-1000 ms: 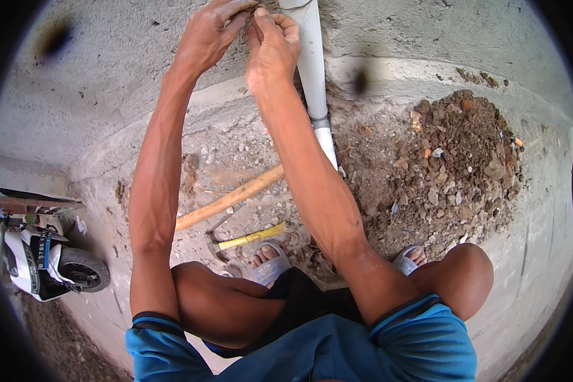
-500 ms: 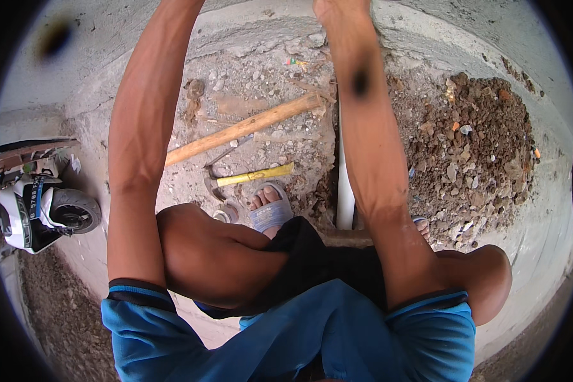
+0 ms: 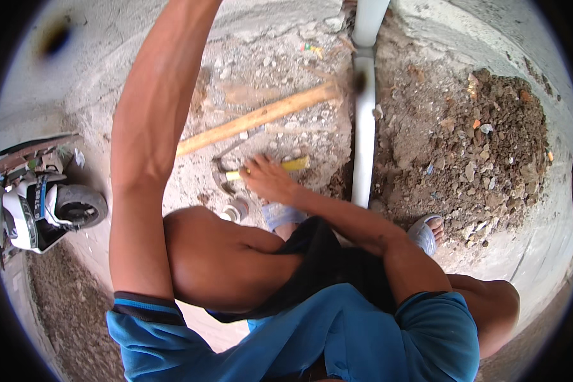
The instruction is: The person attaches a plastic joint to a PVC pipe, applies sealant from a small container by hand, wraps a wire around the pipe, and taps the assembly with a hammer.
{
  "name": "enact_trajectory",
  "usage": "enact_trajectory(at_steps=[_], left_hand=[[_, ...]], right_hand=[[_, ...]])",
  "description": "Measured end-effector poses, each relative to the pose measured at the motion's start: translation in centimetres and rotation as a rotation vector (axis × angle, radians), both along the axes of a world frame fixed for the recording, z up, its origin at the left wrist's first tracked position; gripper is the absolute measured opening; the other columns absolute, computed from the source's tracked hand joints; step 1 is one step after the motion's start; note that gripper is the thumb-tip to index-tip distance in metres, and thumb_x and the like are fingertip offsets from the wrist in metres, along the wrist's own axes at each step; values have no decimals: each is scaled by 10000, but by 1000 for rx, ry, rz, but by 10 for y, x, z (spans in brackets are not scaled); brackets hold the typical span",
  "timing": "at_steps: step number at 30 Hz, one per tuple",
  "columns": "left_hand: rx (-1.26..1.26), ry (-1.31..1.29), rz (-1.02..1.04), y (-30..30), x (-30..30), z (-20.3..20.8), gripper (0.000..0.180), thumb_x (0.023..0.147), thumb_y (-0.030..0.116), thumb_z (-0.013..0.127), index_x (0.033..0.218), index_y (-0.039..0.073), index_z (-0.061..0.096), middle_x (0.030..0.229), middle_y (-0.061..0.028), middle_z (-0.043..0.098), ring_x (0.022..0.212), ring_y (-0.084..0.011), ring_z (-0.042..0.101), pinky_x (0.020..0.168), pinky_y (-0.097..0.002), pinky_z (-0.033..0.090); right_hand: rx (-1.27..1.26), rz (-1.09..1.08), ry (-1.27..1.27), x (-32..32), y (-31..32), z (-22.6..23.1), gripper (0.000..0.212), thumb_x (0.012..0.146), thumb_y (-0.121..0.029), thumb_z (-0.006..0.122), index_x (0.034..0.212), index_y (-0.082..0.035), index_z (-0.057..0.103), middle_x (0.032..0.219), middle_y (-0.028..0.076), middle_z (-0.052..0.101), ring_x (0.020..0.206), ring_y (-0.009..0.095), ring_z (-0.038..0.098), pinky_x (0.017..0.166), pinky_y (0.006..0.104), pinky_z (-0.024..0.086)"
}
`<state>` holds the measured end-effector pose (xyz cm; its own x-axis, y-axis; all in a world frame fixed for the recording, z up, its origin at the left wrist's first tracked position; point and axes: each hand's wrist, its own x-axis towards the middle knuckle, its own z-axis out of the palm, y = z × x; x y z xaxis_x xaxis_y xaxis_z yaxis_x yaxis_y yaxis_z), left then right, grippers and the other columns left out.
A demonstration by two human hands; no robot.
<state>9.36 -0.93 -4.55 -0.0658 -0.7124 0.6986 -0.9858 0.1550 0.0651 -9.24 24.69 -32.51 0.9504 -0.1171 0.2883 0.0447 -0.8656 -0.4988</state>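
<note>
My right hand (image 3: 267, 179) reaches down to the ground, its fingers curled over the yellow handle of a hammer (image 3: 295, 163). The hammer lies flat, its dark curved head to the left of my fingers. My left forearm (image 3: 156, 108) stretches up past the upper edge, so the left hand is out of sight. Right of the hammer, a pale grey pipe (image 3: 365, 121) with a darker joint runs along a narrow trench and up beyond the top edge. A small white round container (image 3: 235, 210) sits beside my sandalled left foot.
A long wooden pole (image 3: 261, 121) lies slanting beyond the hammer. Broken soil and stones are heaped in a mound (image 3: 496, 146) at the right, against a concrete wall (image 3: 563, 83). A white motorbike (image 3: 38, 210) stands at the far left.
My right hand has come down from the upper edge to the hammer's handle, uncovering the pipe and its joint. The left arm stays raised.
</note>
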Motion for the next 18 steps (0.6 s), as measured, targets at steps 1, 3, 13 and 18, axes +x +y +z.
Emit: enact_trajectory(at_steps=[1,3,13,18], left_hand=[[-132,-290,51,9,11,-5,241,861,109,672,1101,125,674,1013,-60,688,1039,-319,635,914,-464,469],[-95,-295,150,6,5,8,261,836,117,691,1095,152,683,1008,-33,688,1020,-290,624,937,-450,429],[-260,-431,17,-42,17,21,218,914,184,721,1132,166,727,978,23,729,861,-188,579,811,-367,410],[-289,-485,12,-26,24,26,221,902,172,733,1122,163,727,959,27,717,883,-189,589,801,-369,402]], right_hand=[[13,0,22,7,15,0,257,858,-142,605,1076,-20,666,1170,130,628,1162,304,542,973,476,486],[33,-37,85,13,32,-1,263,853,-153,593,1064,-10,659,1136,139,624,1135,296,552,916,453,510],[877,-12,433,-29,-36,58,434,1016,-302,555,1258,44,451,817,254,672,829,361,724,701,493,557],[955,-191,45,-72,-119,137,388,1011,-304,593,1205,25,519,784,209,636,670,350,635,660,450,496]])
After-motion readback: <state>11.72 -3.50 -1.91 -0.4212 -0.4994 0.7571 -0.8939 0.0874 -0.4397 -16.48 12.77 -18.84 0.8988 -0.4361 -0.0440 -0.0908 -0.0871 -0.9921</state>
